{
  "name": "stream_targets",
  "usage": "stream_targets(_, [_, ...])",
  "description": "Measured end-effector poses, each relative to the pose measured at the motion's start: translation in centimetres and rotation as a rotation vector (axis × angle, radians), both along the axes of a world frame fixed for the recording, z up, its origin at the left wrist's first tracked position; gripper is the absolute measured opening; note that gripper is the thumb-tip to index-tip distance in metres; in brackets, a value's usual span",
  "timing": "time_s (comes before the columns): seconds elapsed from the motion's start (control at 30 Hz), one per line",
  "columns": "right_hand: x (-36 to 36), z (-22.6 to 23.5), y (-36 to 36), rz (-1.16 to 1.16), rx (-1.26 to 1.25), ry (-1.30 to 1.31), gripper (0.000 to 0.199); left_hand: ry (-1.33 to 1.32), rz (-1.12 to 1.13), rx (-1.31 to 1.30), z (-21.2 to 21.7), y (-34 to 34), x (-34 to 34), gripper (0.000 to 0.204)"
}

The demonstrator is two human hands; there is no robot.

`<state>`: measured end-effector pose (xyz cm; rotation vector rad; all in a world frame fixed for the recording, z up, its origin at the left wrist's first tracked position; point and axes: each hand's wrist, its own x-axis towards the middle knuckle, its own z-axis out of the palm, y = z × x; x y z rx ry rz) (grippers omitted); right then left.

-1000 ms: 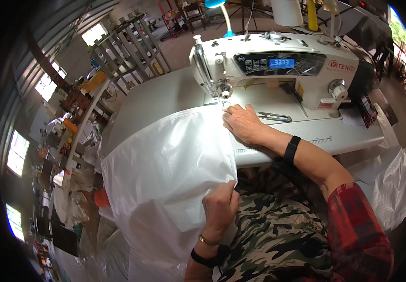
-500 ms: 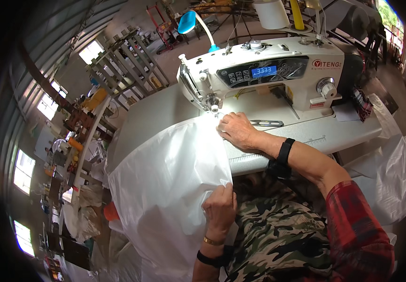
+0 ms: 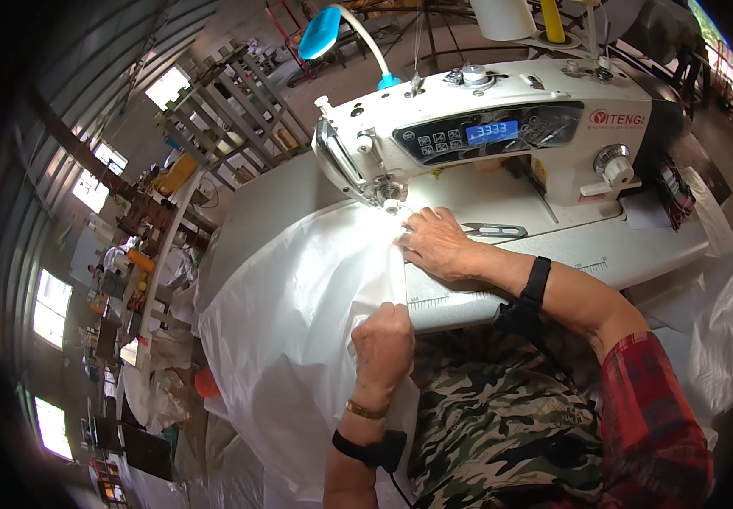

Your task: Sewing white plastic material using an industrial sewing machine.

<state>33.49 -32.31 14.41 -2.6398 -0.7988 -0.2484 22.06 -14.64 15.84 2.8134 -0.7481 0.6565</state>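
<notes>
A large sheet of thin white plastic-like fabric [image 3: 299, 280] lies over the left of the sewing table and hangs down toward me. Its upper corner reaches under the needle area of a white sewing machine [image 3: 485, 93], lit brightly there. My right hand [image 3: 439, 243] is closed on the fabric's right edge, just beside the presser foot [image 3: 391, 206]; glare hides the fingertips partly. Lower along the same edge, my left hand [image 3: 383, 348] is a fist around the fabric. Thread snips [image 3: 495, 230] lie on the table right of my right hand.
A blue-headed lamp [image 3: 320, 34] bends over the machine's left end. Thread cones, one white [image 3: 502, 17] and one yellow [image 3: 552, 21], stand behind it. More white sheeting [image 3: 727, 331] hangs at the right. A cluttered bench [image 3: 163, 263] runs along the left.
My left hand has moved up along the fabric edge, nearer the machine. The fabric has shifted slightly, with its right edge drawn left. My right hand stays near the needle.
</notes>
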Motion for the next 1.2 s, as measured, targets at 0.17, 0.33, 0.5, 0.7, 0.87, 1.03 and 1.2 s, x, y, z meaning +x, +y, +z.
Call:
stream_targets(0.17, [0.0, -0.2, -0.5, 0.035, 0.027, -0.015, 0.034, 0.071, 0.05, 0.019, -1.1, -0.8, 1.3, 0.004])
stream_targets(0.33, [-0.1, 0.1, -0.5, 0.058, 0.024, -0.034, 0.036, 0.066, 0.103, -0.204, -2.2, -0.9, 1.0, 0.009])
stream_targets(0.5, [-0.4, 0.4, -0.5, 0.087, 0.004, -0.095, 0.037, 0.068, 0.089, -0.289, -2.7, -0.9, 0.7, 0.008])
stream_targets(0.7, [-0.5, 0.6, -0.4, 0.092, -0.016, -0.106, 0.038, 0.059, 0.097, -0.355, -3.1, -1.0, 0.6, 0.007])
stream_targets(0.87, [-0.7, 0.8, -0.3, 0.091, -0.041, -0.118, 0.038, 0.052, 0.106, -0.385, -3.5, -1.0, 0.6, 0.007])
stream_targets(1.03, [-0.8, 0.8, -0.2, 0.097, -0.063, -0.113, 0.036, 0.047, 0.099, -0.4, -3.8, -0.9, 0.7, 0.008])
stream_targets(1.2, [-0.9, 0.5, -0.1, 0.09, -0.043, -0.14, 0.036, 0.024, 0.096, -0.41, -4.0, -0.9, 0.8, 0.008])
